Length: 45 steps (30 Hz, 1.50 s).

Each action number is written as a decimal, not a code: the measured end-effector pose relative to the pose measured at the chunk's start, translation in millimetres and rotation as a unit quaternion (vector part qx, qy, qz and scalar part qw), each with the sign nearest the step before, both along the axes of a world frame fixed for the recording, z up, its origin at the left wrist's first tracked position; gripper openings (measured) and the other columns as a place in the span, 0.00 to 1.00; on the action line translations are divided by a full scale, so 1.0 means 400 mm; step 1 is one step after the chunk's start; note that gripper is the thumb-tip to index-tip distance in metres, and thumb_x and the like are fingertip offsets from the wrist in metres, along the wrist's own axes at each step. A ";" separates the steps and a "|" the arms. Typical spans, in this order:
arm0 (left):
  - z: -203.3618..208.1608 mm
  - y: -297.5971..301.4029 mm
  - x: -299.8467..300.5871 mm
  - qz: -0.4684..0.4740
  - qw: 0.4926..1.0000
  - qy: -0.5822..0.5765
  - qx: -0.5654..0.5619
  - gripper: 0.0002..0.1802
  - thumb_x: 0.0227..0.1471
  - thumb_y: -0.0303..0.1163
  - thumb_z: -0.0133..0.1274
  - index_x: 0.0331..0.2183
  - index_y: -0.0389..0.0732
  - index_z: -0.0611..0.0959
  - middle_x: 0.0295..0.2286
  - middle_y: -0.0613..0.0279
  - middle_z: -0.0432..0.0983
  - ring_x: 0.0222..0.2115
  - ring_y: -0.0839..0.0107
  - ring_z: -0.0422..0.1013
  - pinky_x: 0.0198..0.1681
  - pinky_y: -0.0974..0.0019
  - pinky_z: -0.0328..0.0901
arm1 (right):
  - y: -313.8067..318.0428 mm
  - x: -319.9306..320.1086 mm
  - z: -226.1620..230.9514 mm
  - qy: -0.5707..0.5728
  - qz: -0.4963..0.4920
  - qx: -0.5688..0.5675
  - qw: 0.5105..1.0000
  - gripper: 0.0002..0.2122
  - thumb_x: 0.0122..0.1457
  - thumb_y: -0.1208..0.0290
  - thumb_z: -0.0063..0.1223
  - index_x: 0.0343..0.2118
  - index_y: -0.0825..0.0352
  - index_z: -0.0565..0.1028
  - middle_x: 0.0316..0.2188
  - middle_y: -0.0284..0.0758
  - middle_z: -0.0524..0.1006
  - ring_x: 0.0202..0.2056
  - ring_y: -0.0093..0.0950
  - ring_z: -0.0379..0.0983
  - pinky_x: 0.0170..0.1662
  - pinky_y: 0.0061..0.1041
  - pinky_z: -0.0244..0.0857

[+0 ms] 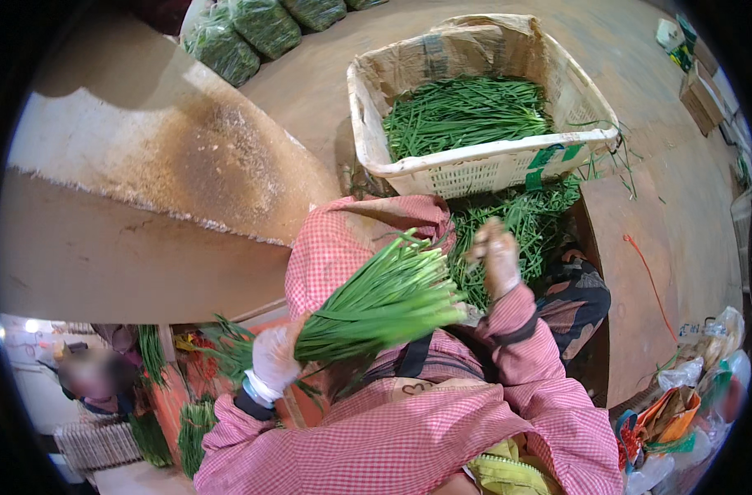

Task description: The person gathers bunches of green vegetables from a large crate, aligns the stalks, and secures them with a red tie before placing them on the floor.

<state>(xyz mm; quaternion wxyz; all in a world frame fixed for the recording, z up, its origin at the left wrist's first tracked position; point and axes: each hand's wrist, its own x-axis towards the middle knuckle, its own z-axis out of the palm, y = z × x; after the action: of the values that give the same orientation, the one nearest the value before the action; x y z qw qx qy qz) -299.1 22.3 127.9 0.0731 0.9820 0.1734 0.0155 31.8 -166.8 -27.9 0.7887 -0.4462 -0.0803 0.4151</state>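
Observation:
A bunch of garlic chives (376, 301) lies slantwise across my lap, its pale cut ends toward the right. Wrapped round its leafy part is my left hand (277, 355), in a whitish glove. My right hand (496, 257) is raised just beyond the pale ends and apart from them. Its fingers are curled and somewhat blurred; whether anything small is in them is hidden. Below it, loose green trimmings (516, 235) are heaped on the floor between my legs and the basket.
Ahead stands a white plastic basket (491, 157) lined with brown sheeting, holding more chives (467, 115). A stained board (219, 165) rises at the left. Bagged greens (264, 29) sit at the far left. Plastic bags (681, 412) lie at right; another person (95, 379) is at lower left.

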 end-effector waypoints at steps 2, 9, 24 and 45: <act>0.005 0.018 0.003 -0.042 0.994 -0.020 0.095 0.32 0.35 0.27 0.54 0.49 0.45 0.72 0.26 0.62 0.71 0.29 0.64 0.69 0.31 0.63 0.63 | -0.046 0.062 0.035 -0.166 0.072 -0.247 0.952 0.18 0.57 0.60 0.48 0.42 0.72 0.69 0.25 0.38 0.73 0.30 0.28 0.71 0.34 0.24 0.67; 0.012 0.025 0.040 -0.120 0.973 -0.014 0.195 0.29 0.40 0.27 0.50 0.49 0.45 0.71 0.24 0.65 0.66 0.27 0.66 0.66 0.34 0.64 0.63 | -0.002 -0.059 0.205 -0.543 0.206 -0.131 0.804 0.39 0.39 0.61 0.66 0.54 0.71 0.59 0.52 0.47 0.64 0.55 0.39 0.59 0.57 0.30 0.52; 0.019 0.012 0.077 -0.133 0.985 0.029 0.110 0.27 0.38 0.27 0.50 0.47 0.44 0.73 0.19 0.65 0.63 0.22 0.67 0.65 0.25 0.64 0.59 | -0.015 -0.124 0.091 -0.629 0.087 -0.270 0.724 0.08 0.51 0.74 0.47 0.35 0.65 0.69 0.26 0.42 0.72 0.31 0.40 0.71 0.34 0.35 0.65; -0.181 -0.043 -0.095 0.099 0.756 0.115 -0.637 0.36 0.32 0.26 0.63 0.48 0.35 0.71 0.42 0.60 0.72 0.42 0.70 0.67 0.48 0.69 0.61 | 0.005 0.034 0.097 0.144 0.032 0.004 0.989 0.07 0.56 0.63 0.48 0.26 0.59 0.73 0.09 0.19 0.53 0.10 0.15 0.45 0.12 0.18 0.37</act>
<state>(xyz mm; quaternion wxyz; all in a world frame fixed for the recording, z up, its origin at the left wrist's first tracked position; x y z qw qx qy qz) -337.2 5.3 55.5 0.6592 0.6803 0.2467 -0.2045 45.2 -164.9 10.9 0.7799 -0.3759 0.0181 0.5000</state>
